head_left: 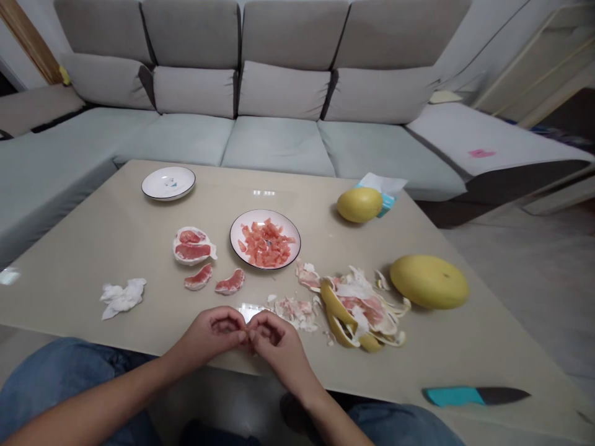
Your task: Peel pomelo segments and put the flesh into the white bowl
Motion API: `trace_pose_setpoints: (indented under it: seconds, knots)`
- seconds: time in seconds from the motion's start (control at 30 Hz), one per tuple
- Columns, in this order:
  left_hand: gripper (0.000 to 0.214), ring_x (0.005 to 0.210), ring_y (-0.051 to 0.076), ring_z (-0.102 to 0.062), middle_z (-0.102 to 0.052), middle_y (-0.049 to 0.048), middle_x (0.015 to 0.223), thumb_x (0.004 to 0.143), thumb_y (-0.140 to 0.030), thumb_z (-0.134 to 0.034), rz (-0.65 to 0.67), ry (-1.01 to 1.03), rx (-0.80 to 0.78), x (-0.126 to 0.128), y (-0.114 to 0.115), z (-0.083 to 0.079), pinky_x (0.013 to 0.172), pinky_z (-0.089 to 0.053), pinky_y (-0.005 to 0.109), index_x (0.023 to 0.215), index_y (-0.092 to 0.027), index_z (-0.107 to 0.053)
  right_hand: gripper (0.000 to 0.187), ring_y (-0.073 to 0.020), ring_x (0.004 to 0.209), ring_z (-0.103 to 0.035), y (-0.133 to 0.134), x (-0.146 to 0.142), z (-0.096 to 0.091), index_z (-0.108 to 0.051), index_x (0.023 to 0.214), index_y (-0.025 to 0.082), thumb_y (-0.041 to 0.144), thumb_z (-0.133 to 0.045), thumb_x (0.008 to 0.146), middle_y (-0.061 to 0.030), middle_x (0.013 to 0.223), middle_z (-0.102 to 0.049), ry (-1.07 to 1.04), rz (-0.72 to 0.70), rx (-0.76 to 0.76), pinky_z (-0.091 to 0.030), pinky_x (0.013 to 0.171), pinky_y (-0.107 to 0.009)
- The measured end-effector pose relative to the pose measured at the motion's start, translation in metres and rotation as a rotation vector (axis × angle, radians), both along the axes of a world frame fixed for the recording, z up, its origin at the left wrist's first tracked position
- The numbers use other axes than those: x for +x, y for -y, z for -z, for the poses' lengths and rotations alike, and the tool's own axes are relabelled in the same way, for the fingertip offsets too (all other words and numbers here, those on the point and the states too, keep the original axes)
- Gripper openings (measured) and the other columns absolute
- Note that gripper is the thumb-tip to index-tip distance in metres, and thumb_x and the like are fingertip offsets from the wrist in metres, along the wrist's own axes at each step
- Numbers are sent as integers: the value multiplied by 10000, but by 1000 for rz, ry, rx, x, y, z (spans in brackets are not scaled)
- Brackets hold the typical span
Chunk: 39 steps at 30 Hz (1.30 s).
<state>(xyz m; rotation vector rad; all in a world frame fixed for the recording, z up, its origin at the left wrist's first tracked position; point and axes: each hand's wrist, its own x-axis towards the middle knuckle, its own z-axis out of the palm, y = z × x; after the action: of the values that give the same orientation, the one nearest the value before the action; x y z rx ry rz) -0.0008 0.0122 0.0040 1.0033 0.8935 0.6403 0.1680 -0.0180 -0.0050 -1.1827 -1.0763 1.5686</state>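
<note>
My left hand (217, 331) and my right hand (274, 337) meet fingertip to fingertip over the table's near edge. Both are closed in a pinch on a small reddish pomelo piece (251, 348), mostly hidden by the fingers. Beyond them, a white plate (236, 224) with a dark rim holds small chunks of red pomelo flesh (267, 243). Left of it lie a peeled pomelo chunk (193, 246) and two loose segments, one pomelo segment (198, 277) beside another pomelo segment (230, 282). Scraps of membrane (295, 311) lie just right of my hands.
Yellow peel (344, 316) is heaped at right, near a whole pomelo (428, 282). Another pomelo (359, 205) touches a tissue pack (388, 201). A teal-handled knife (476, 396) lies near the front edge. Crumpled tissue (123, 296) and a second plate (155, 184) are at left.
</note>
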Motion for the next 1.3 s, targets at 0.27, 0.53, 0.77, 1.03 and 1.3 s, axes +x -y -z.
trace_pose_setpoints:
  seconds: [0.27,0.53,0.77,1.03,1.3]
  knots:
    - [175,814,142,-615,-660,25,847,775,-299,-737,-131,116,-176,-3,-2,-11,818,-502,278,846,-164,-650,262,-146,554,-588,-5,8,3,-591,771,201,443,-693,767,16,605,-627,-150,71,-52,-493,609,-281]
    - [196,844,140,-612,-649,28,884,755,-294,-763,-149,174,-223,-4,-3,-15,876,-499,303,862,-173,-652,284,-160,623,-606,-11,14,6,-613,807,193,469,-678,789,-18,702,-637,-132,117,-7,-534,645,-312]
    - [218,833,131,-609,-648,28,875,764,-289,-758,-135,155,-252,-9,-5,-11,859,-507,291,914,-175,-648,231,-197,762,-601,-73,59,-4,-644,868,180,399,-574,845,-65,856,-672,567,399,372,-489,736,-335]
    - [191,845,124,-603,-633,18,883,743,-250,-774,-73,148,-266,-10,-4,-12,893,-485,288,872,-175,-656,238,-219,759,-576,-108,70,12,-729,898,184,359,-597,804,-67,840,-665,756,360,431,-452,719,-348]
    - [228,766,125,-577,-630,9,818,722,-239,-785,-142,124,-119,-4,-5,-9,753,-484,257,863,-171,-620,224,-195,732,-592,-53,61,-12,-717,954,201,256,-536,834,-57,839,-674,736,271,436,-469,695,-319]
